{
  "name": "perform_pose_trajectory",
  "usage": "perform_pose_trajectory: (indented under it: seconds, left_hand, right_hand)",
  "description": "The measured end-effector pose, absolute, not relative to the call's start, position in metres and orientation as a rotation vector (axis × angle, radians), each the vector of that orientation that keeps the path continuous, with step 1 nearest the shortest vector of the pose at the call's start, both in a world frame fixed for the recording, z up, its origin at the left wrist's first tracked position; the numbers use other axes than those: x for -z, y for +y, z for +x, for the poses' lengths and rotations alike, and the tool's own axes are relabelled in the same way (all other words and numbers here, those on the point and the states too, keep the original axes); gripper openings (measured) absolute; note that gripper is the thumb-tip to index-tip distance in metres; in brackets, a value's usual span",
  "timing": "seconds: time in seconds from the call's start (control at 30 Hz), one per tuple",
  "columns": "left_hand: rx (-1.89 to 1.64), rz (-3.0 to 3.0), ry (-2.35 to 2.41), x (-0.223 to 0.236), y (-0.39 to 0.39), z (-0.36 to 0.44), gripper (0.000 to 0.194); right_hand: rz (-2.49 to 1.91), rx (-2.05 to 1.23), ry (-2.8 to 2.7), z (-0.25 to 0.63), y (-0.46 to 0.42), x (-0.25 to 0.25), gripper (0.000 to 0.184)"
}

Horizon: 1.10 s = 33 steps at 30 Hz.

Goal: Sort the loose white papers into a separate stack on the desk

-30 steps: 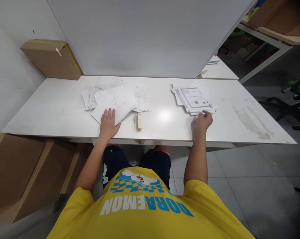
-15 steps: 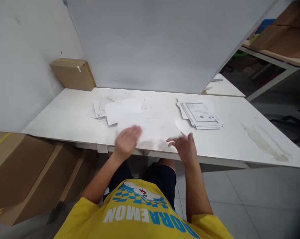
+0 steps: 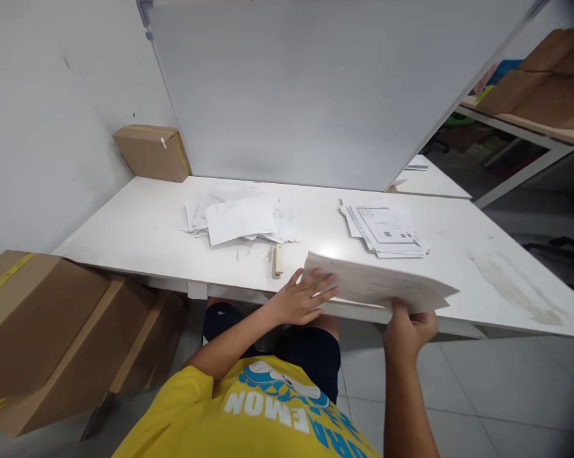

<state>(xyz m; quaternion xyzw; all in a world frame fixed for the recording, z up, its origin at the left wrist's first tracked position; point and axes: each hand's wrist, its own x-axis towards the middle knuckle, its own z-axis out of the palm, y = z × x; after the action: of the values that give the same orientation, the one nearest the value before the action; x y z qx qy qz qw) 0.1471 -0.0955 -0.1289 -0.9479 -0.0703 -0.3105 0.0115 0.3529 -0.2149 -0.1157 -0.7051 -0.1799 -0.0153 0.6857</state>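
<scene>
My right hand grips the lower edge of a sheet of paper, raised at a tilt over the table's front edge. Whether it is one sheet or more I cannot tell. My left hand rests against the paper's left end with fingers spread out. Left of that hand, a small stapler-like object lies on the table. Behind it is a loose pile of papers, with a blank sheet on top. A neater stack of printed papers sits farther right.
The white table runs along a pale upright panel. A cardboard box stands at its back left corner. Larger cartons are at the lower left. A brownish stain marks the table's right side.
The paper has moved right and up off the table, with my right hand now gripping it. My left hand has shifted right. The small stapler-like object has come into view.
</scene>
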Motion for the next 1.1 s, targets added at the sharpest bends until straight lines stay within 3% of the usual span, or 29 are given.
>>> perform_pose_trajectory:
  seconds: [0.2,0.27,0.43,0.6,0.73,0.83,0.93,1.1]
  left_hand:
    - [1.548,-2.965,-0.794,0.136,-0.099,0.190,0.101]
    - [1.687,-3.009,-1.083,0.138,-0.095,0.198,0.100]
    - [1.689,-3.090,-1.371,0.142,-0.087,0.202,0.067]
    - [1.862,-3.126,-1.543,0.116,-0.096,0.185,0.034]
    - [2.064,-3.403,-1.979,0.096,-0.122,0.145,0.024]
    - [2.205,-3.300,-2.517,0.098,-0.145,0.111,0.039]
    - [2.238,-2.867,-2.939,0.107,-0.153,0.087,0.057]
    - [1.904,-2.888,-2.822,0.121,-0.128,0.080,0.065]
  right_hand:
    - [-1.363,0.030,-0.268,0.373,-0.192,0.144,0.042]
    - [-1.365,-0.056,-0.318,0.374,-0.189,0.147,0.044]
    - [-1.404,-0.183,-0.475,0.373,-0.190,0.150,0.050]
    - [-1.491,-0.336,-0.441,0.380,-0.215,0.144,0.050]
    - [-1.640,-0.809,-0.426,0.381,-0.252,0.127,0.052]
    - [-1.650,-1.080,-0.413,0.364,-0.266,0.116,0.052]
    - [-1.608,-1.125,-0.373,0.339,-0.261,0.115,0.053]
    - [-1.583,-1.080,-0.343,0.321,-0.238,0.127,0.057]
